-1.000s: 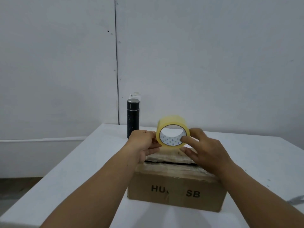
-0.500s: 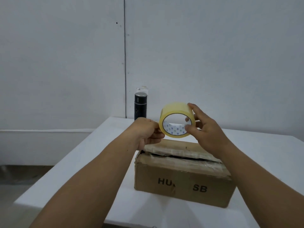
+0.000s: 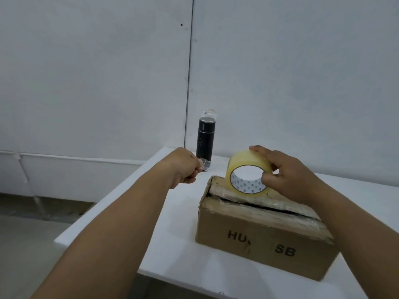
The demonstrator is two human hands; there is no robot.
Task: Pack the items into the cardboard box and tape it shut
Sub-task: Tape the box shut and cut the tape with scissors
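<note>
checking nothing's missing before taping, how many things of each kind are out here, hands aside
brown cardboard box: 1
yellowish roll of packing tape: 1
black cylindrical flask: 1
clear object behind the flask: 1
total: 4

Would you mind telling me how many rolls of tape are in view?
1. The tape roll sits on top of the cardboard box, held by the right hand. Others could lie inside the box, unseen.

I see a brown cardboard box (image 3: 265, 240) on a white table (image 3: 172, 234), flaps folded down with a dark gap between them. A yellowish tape roll (image 3: 248, 167) stands on edge atop its far flap, its clear tape end (image 3: 205, 166) stretched leftward.
</note>
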